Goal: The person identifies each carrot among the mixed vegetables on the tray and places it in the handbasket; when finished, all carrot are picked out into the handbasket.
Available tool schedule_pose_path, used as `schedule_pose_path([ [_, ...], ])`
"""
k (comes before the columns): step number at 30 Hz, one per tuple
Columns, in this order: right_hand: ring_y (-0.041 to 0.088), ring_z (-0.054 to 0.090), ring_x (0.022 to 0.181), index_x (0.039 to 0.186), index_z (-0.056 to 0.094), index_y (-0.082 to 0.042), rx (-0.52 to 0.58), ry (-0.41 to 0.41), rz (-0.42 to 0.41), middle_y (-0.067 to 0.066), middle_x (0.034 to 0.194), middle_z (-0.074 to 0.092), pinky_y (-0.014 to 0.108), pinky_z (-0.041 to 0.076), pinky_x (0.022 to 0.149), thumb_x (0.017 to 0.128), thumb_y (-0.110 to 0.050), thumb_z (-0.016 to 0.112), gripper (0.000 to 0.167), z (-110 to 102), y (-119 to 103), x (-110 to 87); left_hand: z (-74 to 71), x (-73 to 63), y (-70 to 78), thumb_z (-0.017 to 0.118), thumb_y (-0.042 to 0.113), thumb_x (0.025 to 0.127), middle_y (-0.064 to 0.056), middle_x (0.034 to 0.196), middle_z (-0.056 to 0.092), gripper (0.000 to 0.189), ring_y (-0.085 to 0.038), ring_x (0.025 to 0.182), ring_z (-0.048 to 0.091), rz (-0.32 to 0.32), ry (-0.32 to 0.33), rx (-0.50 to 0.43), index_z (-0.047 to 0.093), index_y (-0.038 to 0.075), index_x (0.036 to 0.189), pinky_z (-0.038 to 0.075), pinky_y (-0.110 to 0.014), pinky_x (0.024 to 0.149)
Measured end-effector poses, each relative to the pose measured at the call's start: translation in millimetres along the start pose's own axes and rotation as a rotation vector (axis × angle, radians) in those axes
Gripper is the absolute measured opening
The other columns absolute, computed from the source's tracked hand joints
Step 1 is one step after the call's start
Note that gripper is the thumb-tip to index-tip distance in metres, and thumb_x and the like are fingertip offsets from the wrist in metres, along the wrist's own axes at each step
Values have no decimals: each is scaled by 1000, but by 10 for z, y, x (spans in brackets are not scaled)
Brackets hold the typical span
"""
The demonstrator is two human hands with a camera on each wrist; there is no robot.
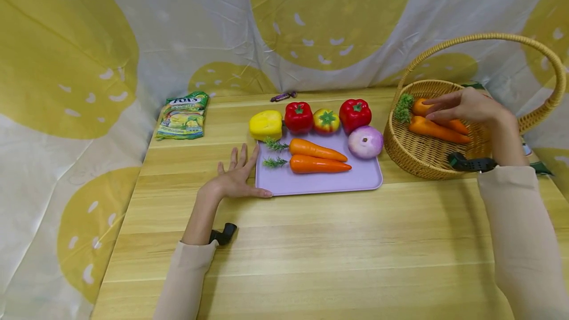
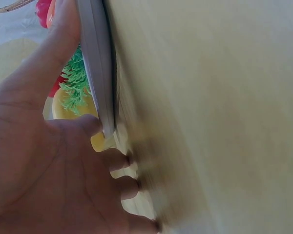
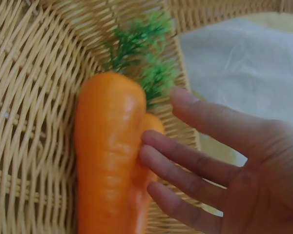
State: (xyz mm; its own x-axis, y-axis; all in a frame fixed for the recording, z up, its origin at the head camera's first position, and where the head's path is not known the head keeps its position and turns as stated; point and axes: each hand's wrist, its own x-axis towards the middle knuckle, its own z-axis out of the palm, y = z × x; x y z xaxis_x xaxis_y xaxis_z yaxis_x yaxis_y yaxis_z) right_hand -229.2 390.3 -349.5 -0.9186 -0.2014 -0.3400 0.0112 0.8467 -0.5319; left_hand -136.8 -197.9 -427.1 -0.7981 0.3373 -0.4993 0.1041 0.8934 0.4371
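Observation:
Over the wicker basket (image 1: 400,154) my right hand (image 1: 468,107) reaches in with fingers spread, right beside two carrots (image 1: 437,131) with green tops. In the right wrist view the thumb stands apart from the fingertips, and the nearer carrot (image 3: 110,151) lies against the basket wall. My left hand (image 1: 233,177) is spread at the left edge of a lilac tray (image 1: 320,185), its thumb on the near corner. On the tray lie two carrots (image 1: 320,164), a purple onion (image 1: 365,142), two red bell peppers (image 1: 299,117), a yellow pepper (image 1: 265,125) and a yellow-red tomato-like vegetable (image 1: 326,121).
A green snack packet (image 1: 183,116) lies at the back left of the wooden table (image 1: 338,246). A small purple wrapped candy (image 1: 283,97) is behind the tray. The basket's tall handle (image 1: 484,37) arches above my right hand. Another packet (image 1: 535,159) shows partly behind the basket.

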Motion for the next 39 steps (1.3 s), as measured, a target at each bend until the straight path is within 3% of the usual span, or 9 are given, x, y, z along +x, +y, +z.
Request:
schedule_pose_path([
  [2,28,45,141,143,65,-21,13,-4,6,-30,130,65,48,37,111,96,-51,70,56,-15,-67,-48,0,0,1,73,85,69,-11,170,-31,141,-35,155,-34,1,0,-1,-18,33,164,-14,-78,118],
  [3,30,45,141,145,63,-22,17,-4,5,-29,130,65,51,37,111,96,-52,69,58,-19,-98,-74,0,-1,1,73,85,69,-11,170,-31,141,-35,155,-34,2,1,-1,-18,33,164,-14,-78,118],
  [6,7,52,132,148,59,-20,61,-13,-22,-29,130,64,31,42,108,100,-49,65,57,-16,-195,-158,-3,-9,4,74,84,70,-11,169,-31,141,-35,155,-34,1,1,-1,-18,33,164,-14,-78,118],
  [9,-18,51,113,148,60,-20,80,5,-78,-33,125,64,8,40,87,103,-43,63,50,7,-298,-247,-7,-21,7,74,83,70,-11,169,-32,141,-35,155,-35,0,0,-3,-19,33,164,-14,-77,118],
  [12,-21,53,110,147,61,-22,101,25,-123,-31,127,66,3,38,84,104,-39,62,46,39,-439,-348,-9,-33,14,74,83,70,-11,169,-32,141,-35,155,-35,0,-1,-7,-19,33,164,-15,-77,118],
  [21,1,69,112,140,64,-8,277,37,-372,-7,130,73,11,53,89,104,-15,62,36,314,-908,-493,-6,-20,-5,74,82,71,-11,170,-31,140,-35,155,-34,-3,2,-10,-17,32,164,-14,-77,118],
  [30,9,70,115,140,66,-18,288,20,-417,4,138,69,16,55,84,98,-20,73,42,782,-1402,-442,-17,-33,8,74,83,71,-12,169,-31,141,-35,155,-34,3,-1,-13,-18,32,164,-15,-77,118],
  [35,20,65,122,143,63,-21,326,-39,-456,2,142,66,22,55,94,96,-19,75,48,1062,-1597,-345,5,17,-31,72,88,66,-11,169,-31,144,-35,155,-35,3,1,-11,-18,33,164,-15,-77,118],
  [39,19,61,124,144,62,-20,328,-36,-514,1,143,65,35,51,105,93,-17,79,54,1277,-1721,-267,32,71,-76,70,92,63,-9,169,-33,145,-33,155,-36,-3,2,6,-21,37,162,-15,-76,118],
])
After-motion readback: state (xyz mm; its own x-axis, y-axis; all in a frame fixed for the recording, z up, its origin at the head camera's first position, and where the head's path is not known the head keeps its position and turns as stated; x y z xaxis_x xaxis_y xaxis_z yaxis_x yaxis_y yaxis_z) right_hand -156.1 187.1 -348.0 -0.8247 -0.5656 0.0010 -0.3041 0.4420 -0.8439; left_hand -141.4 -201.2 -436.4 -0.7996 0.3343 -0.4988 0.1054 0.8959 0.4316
